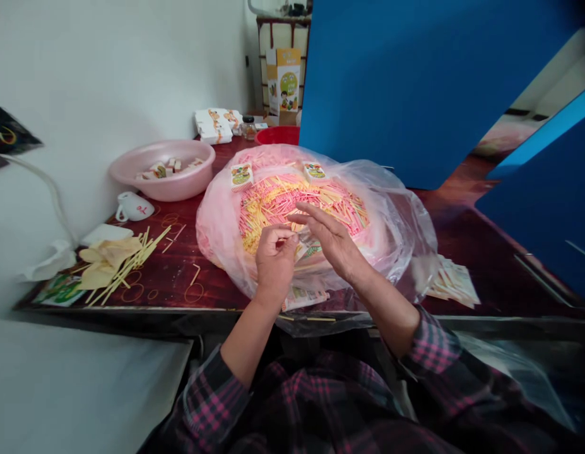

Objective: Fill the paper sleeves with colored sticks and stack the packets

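A clear plastic bag (406,227) lies open on the dark red table (178,277), holding a heap of pink and yellow sticks (283,202) and small printed packets (242,176). Over the near side of the heap my left hand (274,261) is curled, fingertips pinched on something small I cannot make out. My right hand (330,239) is beside it, its fingers stretched out and slightly spread toward the left hand, holding nothing that I can see. More printed packets (305,296) lie under my wrists at the bag's near edge.
A pink basin (162,170) with small boxes stands at the back left, a white cup (131,207) beside it. Loose yellow sticks and paper (117,261) lie at the left. A red bowl (277,134), stacked packets (216,125) and blue panels (415,82) stand behind. Paper slips (453,284) lie right.
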Demonstrator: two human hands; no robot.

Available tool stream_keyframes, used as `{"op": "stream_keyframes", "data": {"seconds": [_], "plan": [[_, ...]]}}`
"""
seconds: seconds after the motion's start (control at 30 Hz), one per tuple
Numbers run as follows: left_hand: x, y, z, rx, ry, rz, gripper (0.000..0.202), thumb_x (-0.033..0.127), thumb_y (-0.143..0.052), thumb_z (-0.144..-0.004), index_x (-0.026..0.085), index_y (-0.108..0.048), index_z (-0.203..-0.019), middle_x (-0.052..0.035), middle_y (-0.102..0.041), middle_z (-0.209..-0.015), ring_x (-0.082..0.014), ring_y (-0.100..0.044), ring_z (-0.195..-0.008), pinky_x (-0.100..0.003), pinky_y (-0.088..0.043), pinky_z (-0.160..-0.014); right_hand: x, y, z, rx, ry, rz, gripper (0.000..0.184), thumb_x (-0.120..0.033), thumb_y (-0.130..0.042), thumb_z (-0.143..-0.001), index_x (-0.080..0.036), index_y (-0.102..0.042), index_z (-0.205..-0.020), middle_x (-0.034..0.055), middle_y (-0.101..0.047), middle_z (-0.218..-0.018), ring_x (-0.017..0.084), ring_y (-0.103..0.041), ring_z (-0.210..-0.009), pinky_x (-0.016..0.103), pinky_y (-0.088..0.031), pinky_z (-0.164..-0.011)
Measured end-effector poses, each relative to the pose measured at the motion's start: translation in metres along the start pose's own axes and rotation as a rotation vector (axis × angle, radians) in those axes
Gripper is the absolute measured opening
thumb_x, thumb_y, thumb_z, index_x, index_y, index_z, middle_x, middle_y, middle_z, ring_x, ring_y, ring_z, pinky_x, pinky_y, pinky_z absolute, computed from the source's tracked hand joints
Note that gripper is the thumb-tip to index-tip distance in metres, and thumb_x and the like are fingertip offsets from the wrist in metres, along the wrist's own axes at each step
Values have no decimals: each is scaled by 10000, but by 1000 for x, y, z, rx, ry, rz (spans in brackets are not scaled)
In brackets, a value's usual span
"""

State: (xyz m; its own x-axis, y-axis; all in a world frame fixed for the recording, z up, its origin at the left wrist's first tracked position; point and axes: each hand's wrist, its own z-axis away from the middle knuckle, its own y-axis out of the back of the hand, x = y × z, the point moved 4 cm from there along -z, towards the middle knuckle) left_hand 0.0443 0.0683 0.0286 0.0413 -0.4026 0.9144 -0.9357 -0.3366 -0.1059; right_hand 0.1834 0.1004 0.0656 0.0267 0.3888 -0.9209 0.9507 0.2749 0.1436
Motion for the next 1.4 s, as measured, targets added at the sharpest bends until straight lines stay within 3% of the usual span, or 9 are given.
{"op": "stream_keyframes", "data": {"seconds": [0.13,0.33,0.53,0.83,0.93,1.07,1.2,1.3,1.4], "plan": [[-3,0,0,82,34,91,50,238,-698,-848,209,-660,-832,-26,-636,-970,-164,-607,-916,-315,-487,-877,2,7,7,171,-55,-130,551,-646,-559,-927,-276,-609,-1331,64,-653,-1375,205,-643,-1222,423,-493,-1081],[4,-1,10,87,17,75,67,241,-729,-808,208,-674,-825,-32,-640,-1030,-171,-609,-1009,-325,-473,-952,17,-5,23,140,-241,-239,332,-486,-796,-720,-204,-678,-848,-26,-648,-747,124,-576,-636,264,-520,-559],[12,-10,22,-123,298,281,406,196,-753,-741,226,-629,-1127,-19,-701,-973,-154,-654,-858,-285,-522,-781,10,-1,31,175,-245,-333,267,-447,-790,-723,-210,-694,-801,-30,-662,-732,109,-547,-631,255,-469,-606],[10,-23,48,-331,321,197,526,209,-789,-729,253,-617,-1225,-15,-715,-953,-165,-673,-832,-294,-546,-766,10,13,70,225,-230,-183,276,-456,-747,-741,-207,-637,-792,-42,-615,-695,100,-500,-608,245,-435,-586],[13,-15,58,-416,284,67,572,290,-766,-799,291,-587,-1343,-41,-722,-1087,-157,-676,-827,-296,-556,-756,6,52,95,327,-215,-119,257,-456,-727,-787,-209,-657,-800,-30,-643,-714,110,-545,-623,264,-483,-617],[15,9,67,-587,76,-365,193,363,-665,-889,269,-766,-1024,-41,-771,-976,-213,-703,-858,-320,-551,-758,7,155,129,719,-143,68,302,-407,-765,-757,-229,-715,-997,12,-736,-901,158,-652,-760,330,-559,-733],[-6,27,72,-625,-173,-666,206,347,-590,-902,271,-782,-911,-63,-790,-937,-287,-712,-903,-404,-548,-838,40,246,143,926,-268,350,482,-319,-688,-775,-141,-675,-1223,110,-753,-1038,212,-693,-849,386,-566,-815],[-27,27,73,-585,-295,-826,251,281,-530,-904,258,-774,-956,-102,-785,-995,-320,-691,-925,-445,-529,-881,71,268,143,852,-472,674,472,-246,-617,-810,-83,-680,-1249,191,-738,-1156,272,-695,-1006,419,-531,-929],[-41,20,72,-612,-308,-943,241,252,-517,-913,239,-758,-915,-120,-766,-950,-320,-669,-924,-432,-519,-877,91,260,143,691,-588,1012,447,-252,-564,-865,-91,-692,-1262,232,-713,-1216,340,-662,-1120,478,-487,-986]]}}
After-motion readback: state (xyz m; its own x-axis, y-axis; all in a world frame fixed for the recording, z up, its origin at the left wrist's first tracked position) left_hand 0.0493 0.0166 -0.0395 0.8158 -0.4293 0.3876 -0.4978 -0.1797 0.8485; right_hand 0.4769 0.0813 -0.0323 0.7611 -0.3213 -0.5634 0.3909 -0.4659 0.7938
